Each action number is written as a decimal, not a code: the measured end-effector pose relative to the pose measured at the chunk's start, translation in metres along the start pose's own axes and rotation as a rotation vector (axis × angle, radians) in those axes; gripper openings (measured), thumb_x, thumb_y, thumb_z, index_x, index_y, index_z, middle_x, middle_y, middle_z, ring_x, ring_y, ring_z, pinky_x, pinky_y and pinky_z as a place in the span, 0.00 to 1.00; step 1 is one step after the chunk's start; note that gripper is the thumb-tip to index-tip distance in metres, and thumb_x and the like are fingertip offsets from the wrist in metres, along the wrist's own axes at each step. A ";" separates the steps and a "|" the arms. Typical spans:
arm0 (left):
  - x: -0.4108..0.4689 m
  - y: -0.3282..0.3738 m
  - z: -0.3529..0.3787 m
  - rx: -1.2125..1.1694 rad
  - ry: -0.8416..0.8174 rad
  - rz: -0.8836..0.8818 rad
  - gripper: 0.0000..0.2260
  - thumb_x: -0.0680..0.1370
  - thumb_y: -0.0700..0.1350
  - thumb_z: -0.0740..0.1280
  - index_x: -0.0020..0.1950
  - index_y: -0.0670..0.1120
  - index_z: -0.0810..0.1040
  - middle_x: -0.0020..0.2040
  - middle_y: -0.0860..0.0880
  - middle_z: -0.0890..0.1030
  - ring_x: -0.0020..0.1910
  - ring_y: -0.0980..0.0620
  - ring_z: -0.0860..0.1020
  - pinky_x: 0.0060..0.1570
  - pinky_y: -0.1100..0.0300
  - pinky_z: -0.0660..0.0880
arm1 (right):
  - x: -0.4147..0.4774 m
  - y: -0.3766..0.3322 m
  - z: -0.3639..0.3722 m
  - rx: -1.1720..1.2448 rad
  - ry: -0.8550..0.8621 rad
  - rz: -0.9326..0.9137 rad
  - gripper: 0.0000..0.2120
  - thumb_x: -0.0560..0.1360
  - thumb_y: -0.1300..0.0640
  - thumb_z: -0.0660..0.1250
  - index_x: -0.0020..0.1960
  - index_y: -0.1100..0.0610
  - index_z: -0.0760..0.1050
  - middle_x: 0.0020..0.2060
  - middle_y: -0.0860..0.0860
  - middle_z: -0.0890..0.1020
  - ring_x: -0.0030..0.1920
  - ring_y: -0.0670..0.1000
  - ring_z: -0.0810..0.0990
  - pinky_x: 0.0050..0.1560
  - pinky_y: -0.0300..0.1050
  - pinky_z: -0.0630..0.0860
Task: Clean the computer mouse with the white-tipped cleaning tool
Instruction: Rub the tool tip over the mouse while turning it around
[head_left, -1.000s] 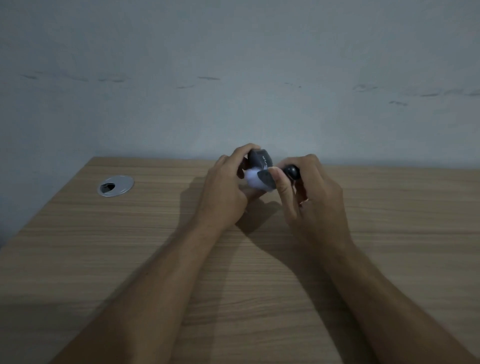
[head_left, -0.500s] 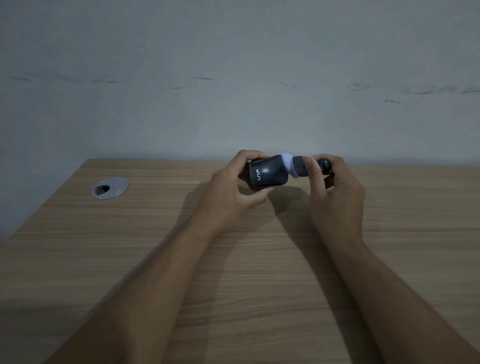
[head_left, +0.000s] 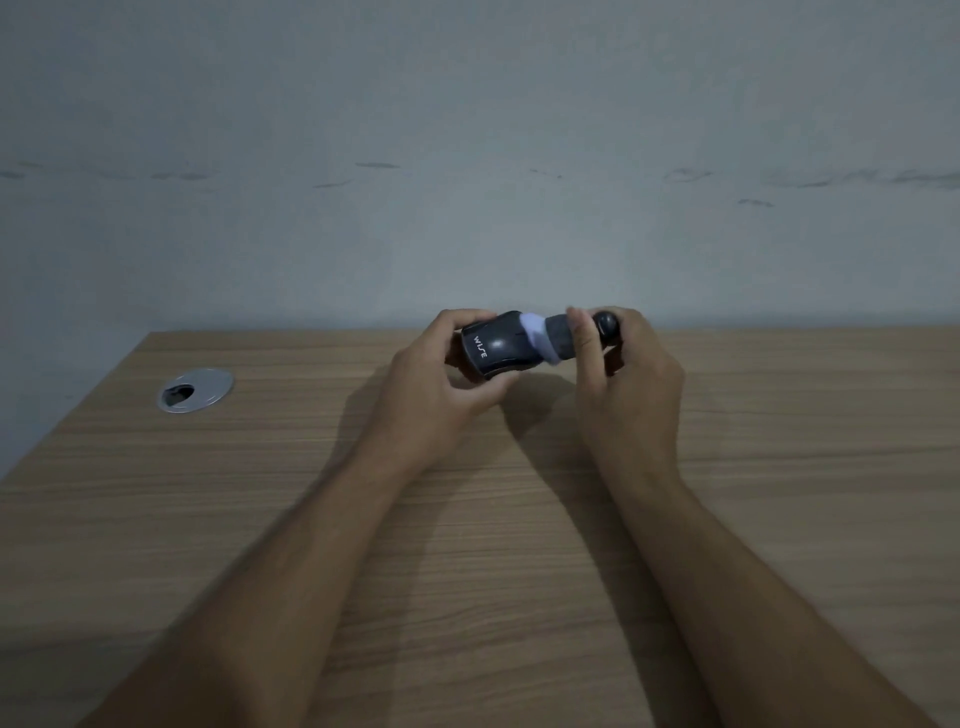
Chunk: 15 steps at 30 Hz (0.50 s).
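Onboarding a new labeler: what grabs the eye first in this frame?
Two bare forearms converge mid-frame above the wooden desk. The left hand holds a dark computer mouse in the air, and the right hand presses the white-tipped cleaning tool against its end. A silver cable grommet sits far left.

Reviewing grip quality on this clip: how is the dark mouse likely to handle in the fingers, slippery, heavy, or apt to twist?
The mouse shows a glossy highlight, so it is probably somewhat slippery. The left hand lifts it off the desk by fingertips alone, suggesting it is light. Its rounded shell may twist as the cleaning tool, held in the right hand, presses one end.
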<state>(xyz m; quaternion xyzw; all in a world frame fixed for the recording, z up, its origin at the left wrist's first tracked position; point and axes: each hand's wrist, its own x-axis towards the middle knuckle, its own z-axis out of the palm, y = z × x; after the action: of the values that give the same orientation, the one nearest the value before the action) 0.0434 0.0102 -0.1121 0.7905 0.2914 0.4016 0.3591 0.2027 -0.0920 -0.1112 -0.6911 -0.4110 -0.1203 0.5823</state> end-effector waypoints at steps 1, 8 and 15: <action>0.001 -0.001 0.000 0.005 0.000 -0.005 0.25 0.75 0.46 0.82 0.70 0.55 0.80 0.58 0.59 0.87 0.52 0.60 0.85 0.49 0.72 0.76 | -0.001 -0.002 0.000 0.013 -0.018 -0.020 0.10 0.86 0.49 0.69 0.54 0.56 0.82 0.43 0.49 0.85 0.40 0.46 0.79 0.44 0.35 0.75; 0.003 -0.005 -0.001 -0.075 -0.010 -0.079 0.26 0.74 0.42 0.83 0.69 0.52 0.78 0.58 0.53 0.89 0.48 0.63 0.86 0.47 0.68 0.80 | -0.004 -0.003 -0.006 0.021 -0.108 -0.174 0.09 0.85 0.50 0.71 0.55 0.56 0.83 0.45 0.48 0.85 0.40 0.45 0.80 0.43 0.34 0.74; 0.004 -0.008 0.001 -0.190 -0.019 -0.127 0.27 0.74 0.43 0.84 0.67 0.51 0.75 0.56 0.51 0.89 0.50 0.55 0.88 0.49 0.61 0.81 | 0.001 0.008 -0.009 0.049 -0.072 -0.015 0.09 0.87 0.48 0.69 0.57 0.53 0.83 0.46 0.47 0.85 0.43 0.46 0.82 0.43 0.37 0.76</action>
<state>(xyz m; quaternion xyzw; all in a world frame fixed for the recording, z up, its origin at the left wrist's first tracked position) 0.0444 0.0173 -0.1170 0.7364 0.2982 0.3963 0.4601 0.2119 -0.0991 -0.1135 -0.6775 -0.4396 -0.0894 0.5828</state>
